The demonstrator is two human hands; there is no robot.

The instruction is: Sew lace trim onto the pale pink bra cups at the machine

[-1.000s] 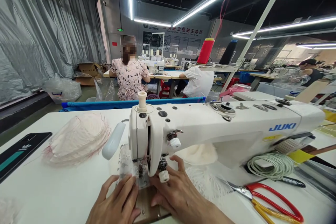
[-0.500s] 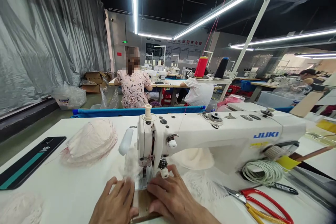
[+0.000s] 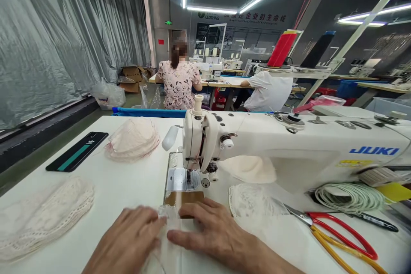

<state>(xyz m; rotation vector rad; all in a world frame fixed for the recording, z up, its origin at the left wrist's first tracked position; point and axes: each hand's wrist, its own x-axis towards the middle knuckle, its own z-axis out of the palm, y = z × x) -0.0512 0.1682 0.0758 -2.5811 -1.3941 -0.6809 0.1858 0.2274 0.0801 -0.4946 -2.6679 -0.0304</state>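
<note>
In the head view, a blurred strip of sheer white lace fabric [image 3: 169, 214] lies in front of the sewing machine's needle plate [image 3: 176, 178]. My left hand [image 3: 128, 237] is closed on the lace's left side, fingertips pressed together. My right hand [image 3: 213, 227] lies to its right, thumb and forefinger stretched out and apart, fingertips at the lace's edge. Beyond both hands stands the white sewing machine [image 3: 257, 132], its presser foot above bare metal. A brown plate [image 3: 189, 198] sits just in front of the needle plate. The lace's lower end is smeared by motion.
Lace pieces [image 3: 48, 218] and a stack of cream fabric cups [image 3: 133, 137] lie left, near a black phone [image 3: 78, 152]. Right of my hands are more white lace [image 3: 248, 201], red-and-yellow-handled scissors [image 3: 340, 231] and coiled cord [image 3: 351, 198]. Two people sit beyond.
Both hands have drawn back from the needle toward me, and the white lace is now in front of the needle plate. My right thumb and forefinger have spread. The view has shifted down and right.
</note>
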